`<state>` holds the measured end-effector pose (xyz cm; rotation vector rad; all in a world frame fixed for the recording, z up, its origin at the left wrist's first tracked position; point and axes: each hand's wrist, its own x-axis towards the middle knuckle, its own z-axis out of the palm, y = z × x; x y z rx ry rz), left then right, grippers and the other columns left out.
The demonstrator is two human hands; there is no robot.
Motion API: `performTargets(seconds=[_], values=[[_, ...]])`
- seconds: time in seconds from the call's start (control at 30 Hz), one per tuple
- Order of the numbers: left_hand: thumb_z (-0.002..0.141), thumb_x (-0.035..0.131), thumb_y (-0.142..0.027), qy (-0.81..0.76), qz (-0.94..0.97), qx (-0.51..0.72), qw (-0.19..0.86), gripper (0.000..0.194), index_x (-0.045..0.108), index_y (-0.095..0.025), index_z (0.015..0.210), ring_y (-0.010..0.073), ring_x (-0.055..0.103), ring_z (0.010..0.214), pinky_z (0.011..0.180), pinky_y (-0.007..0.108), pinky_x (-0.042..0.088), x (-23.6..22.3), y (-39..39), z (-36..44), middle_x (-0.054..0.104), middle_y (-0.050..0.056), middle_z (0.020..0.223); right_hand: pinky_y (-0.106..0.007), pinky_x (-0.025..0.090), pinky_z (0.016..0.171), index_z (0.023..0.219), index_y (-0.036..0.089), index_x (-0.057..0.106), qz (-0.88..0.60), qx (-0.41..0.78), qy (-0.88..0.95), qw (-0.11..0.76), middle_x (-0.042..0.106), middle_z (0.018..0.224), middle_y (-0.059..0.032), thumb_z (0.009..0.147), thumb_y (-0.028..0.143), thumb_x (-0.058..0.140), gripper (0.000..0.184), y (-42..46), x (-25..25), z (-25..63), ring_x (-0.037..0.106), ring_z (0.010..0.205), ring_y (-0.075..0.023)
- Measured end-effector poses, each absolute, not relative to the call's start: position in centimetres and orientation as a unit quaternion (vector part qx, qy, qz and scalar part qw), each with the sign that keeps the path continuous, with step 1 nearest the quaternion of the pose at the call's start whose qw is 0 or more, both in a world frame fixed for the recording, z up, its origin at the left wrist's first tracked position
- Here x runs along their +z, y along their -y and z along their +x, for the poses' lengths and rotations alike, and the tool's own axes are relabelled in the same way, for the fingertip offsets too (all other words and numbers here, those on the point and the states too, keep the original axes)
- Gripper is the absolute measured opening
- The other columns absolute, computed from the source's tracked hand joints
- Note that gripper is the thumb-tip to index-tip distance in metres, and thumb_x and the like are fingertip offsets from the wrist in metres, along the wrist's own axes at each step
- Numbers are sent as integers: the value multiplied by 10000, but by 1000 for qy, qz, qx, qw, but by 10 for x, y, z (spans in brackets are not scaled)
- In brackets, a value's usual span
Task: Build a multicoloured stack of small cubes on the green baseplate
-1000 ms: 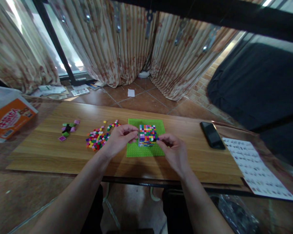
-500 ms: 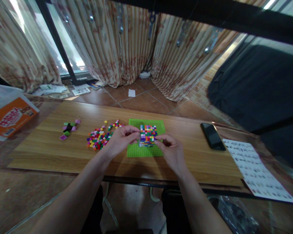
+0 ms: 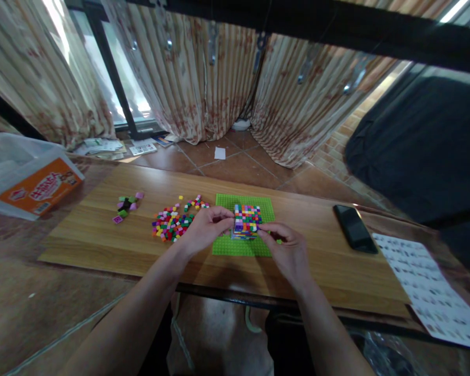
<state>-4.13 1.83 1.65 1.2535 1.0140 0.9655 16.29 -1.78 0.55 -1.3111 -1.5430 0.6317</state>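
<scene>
1. Striped curtains [image 3: 172, 89] hang behind a tiled floor [image 3: 238, 156] in the head view, and nearer us we see a long wooden tabletop [image 3: 329, 266].

2. On that tabletop lies a green studded baseplate [image 3: 227, 248], and on it we find the multicoloured brick block [image 3: 247, 215], upright between both hands.

3. Our left hand [image 3: 202, 228] has its thumb and forefinger drawn together at the block's left side; we cannot tell whether they grasp a piece or merely steady the wall.

4. Our right hand [image 3: 288, 249] brings its thumb and forefinger to the front right corner, apparently touching it; whether a small brick sits between them, we cannot tell.

5. As for progress, we judge that several layers are already stacked, with small bricks spread over much of the top. Whether the front row is complete is too small for us to make out.

6. Left of the baseplate we see many bricks unused in a loose pile [image 3: 173, 223]; farther left lies a small cluster [image 3: 126, 204] of pink, green and black pieces, apart from the block.
</scene>
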Motion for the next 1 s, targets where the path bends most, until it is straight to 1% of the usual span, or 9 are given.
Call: performTargets(seconds=[0.2,0.37,0.47,0.53,0.6,0.8,1.0], values=[[721,653,-246,-438,529,424,591,112,651,-138,751,79,517,549,527,204,418,12,-17,-39,602,-17,622,-287,477,617,784,240,754,-549,264,625,488,706,810,-32,782,352,688,130,17,1,165,619,715,-164],[719,649,-224,-445,517,427,594,91,642,-138,747,84,525,553,536,213,408,9,-17,-38,605,-14,635,-296,472,627,727,218,732,-562,338,548,520,698,714,-14,688,340,762,131,12,-2,162,607,674,-162],[721,650,-217,-443,526,428,587,81,633,-142,746,83,517,525,527,215,397,8,-17,-37,593,-23,603,-256,443,547,680,203,711,-552,413,476,546,663,638,8,602,328,815,180,10,-2,159,552,582,-123],[726,645,-214,-444,525,429,586,77,621,-145,751,85,521,517,524,218,400,7,-17,-35,591,-25,594,-222,404,488,663,195,701,-547,460,436,547,635,610,23,559,324,841,217,9,-2,159,508,534,-93],[738,634,-214,-449,522,429,585,75,609,-145,754,89,533,520,526,220,408,6,-17,-34,595,-20,599,-199,391,467,660,191,695,-546,498,401,542,623,609,31,527,321,862,249,8,-2,160,496,523,-77],[759,606,-210,-455,512,434,585,66,584,-149,751,87,532,501,519,216,416,5,-16,-29,587,-30,572,-200,434,462,656,189,683,-527,552,335,552,620,615,38,467,294,895,303,8,0,156,530,520,-77],[760,611,-243,-454,516,436,581,95,572,-159,741,91,541,504,531,219,424,4,-16,-29,585,-37,566,-208,481,491,653,190,655,-507,596,295,549,625,577,53,453,259,899,323,7,5,152,550,501,-72]])
